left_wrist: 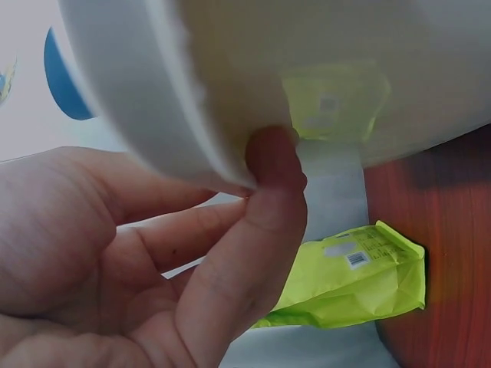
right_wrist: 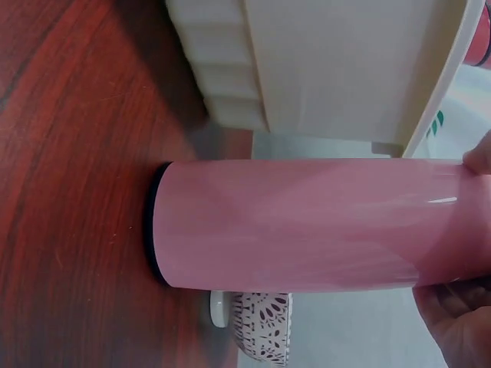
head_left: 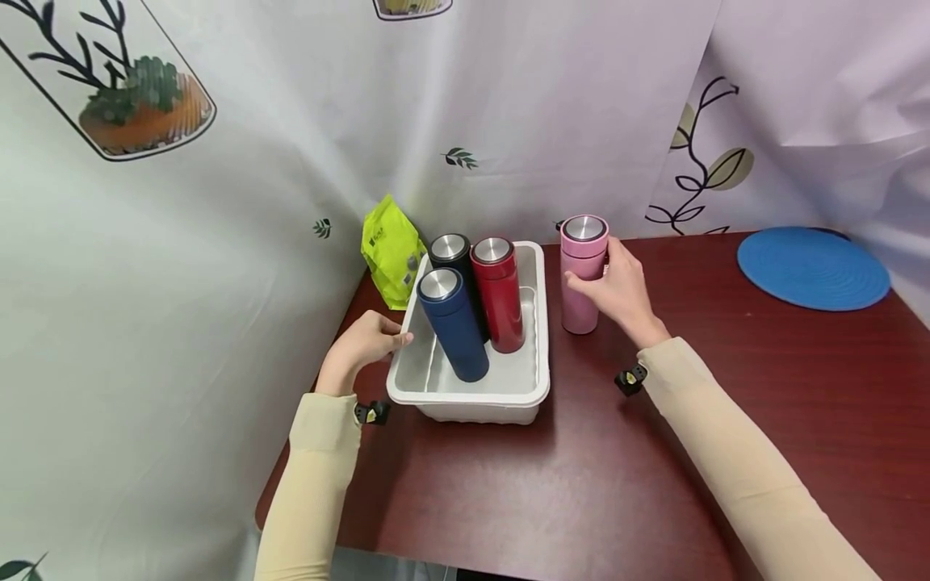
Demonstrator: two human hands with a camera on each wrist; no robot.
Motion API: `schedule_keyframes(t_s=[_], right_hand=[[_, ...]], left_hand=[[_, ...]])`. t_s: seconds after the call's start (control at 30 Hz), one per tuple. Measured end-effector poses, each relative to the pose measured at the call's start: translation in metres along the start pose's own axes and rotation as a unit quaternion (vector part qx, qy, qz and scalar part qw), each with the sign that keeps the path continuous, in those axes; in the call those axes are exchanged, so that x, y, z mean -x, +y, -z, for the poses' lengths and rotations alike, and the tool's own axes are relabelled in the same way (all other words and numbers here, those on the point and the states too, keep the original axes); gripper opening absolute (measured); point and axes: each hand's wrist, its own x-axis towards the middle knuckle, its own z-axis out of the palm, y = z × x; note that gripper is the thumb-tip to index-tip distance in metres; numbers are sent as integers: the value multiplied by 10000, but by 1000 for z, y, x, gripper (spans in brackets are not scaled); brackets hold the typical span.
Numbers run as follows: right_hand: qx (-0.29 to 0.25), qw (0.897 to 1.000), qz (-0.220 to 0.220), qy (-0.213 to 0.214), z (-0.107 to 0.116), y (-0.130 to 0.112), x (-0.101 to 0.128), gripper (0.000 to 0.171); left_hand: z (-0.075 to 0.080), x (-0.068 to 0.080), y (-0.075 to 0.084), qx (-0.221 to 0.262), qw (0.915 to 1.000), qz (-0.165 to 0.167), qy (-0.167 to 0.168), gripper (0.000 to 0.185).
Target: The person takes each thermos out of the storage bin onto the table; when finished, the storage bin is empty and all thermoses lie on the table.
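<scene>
- Biggest thing in the room: a whitish sheet (head_left: 276,202) covering the back and left, printed with leafy sprigs and potted plants
- Surface (head_left: 581,484) is dark reddish wood-grain, a little shiny, with its back edge by the sheet
- White tub (head_left: 472,399) sits near the surface's left side with three silver-topped flasks in it: navy flask (head_left: 454,331) front left, red flask (head_left: 501,307) to the right, black flask (head_left: 465,263) tucked behind those two
- Round blue mat (head_left: 814,268) lies off at the back right, well apart from the tub
- Lime bag (head_left: 392,252) is upright just beside the tub's back left corner, can't see what's inside
- Pink flask (head_left: 579,311), silver top too, is upright on the tub's right, outside it
- Right hand (head_left: 626,289): fingers curled round the pink flask's upper part, spread only about as wide as the flask
- Left hand (head_left: 363,343): fingers nearly closed, pinching the tub's left rim
- White cup-like thing (right_wrist: 261,326) with a dark pattern, partly hidden behind the pink flask in the right wrist view
</scene>
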Motion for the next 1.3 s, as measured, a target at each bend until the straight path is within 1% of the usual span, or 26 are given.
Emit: schedule_keyframes(t_s=[0.23,0.47,0.57,0.73,0.8,0.97,1.07,1.3], right_hand=[[-143,9992,-232,-291,-2,0,-4,67],[-93,9974,-610,-372,1,-1,-1,66],[-98,9965,-725,-412,3,1,2,72],[-154,9949,-873,-482,5,4,11,87],[-196,9953,-841,-439,5,5,13,88],[-343,9964,-723,-261,6,1,14,81],[-407,9965,-718,-103,7,-3,14,80],[-356,9975,-477,393,9,-7,17,87]], left_hand=[[3,1,-1,19,10000,-2,39,40],[0,1,2,-32,9999,-100,18,40],[-1,-1,2,-16,9999,-148,13,39],[-2,-2,1,36,9999,-126,-51,39],[-3,-2,0,41,9999,-119,-48,38],[-3,-2,-2,85,9999,-90,-26,38],[-2,-1,-2,147,9999,-49,-30,39],[-1,-2,-3,184,9998,-107,-39,39]])
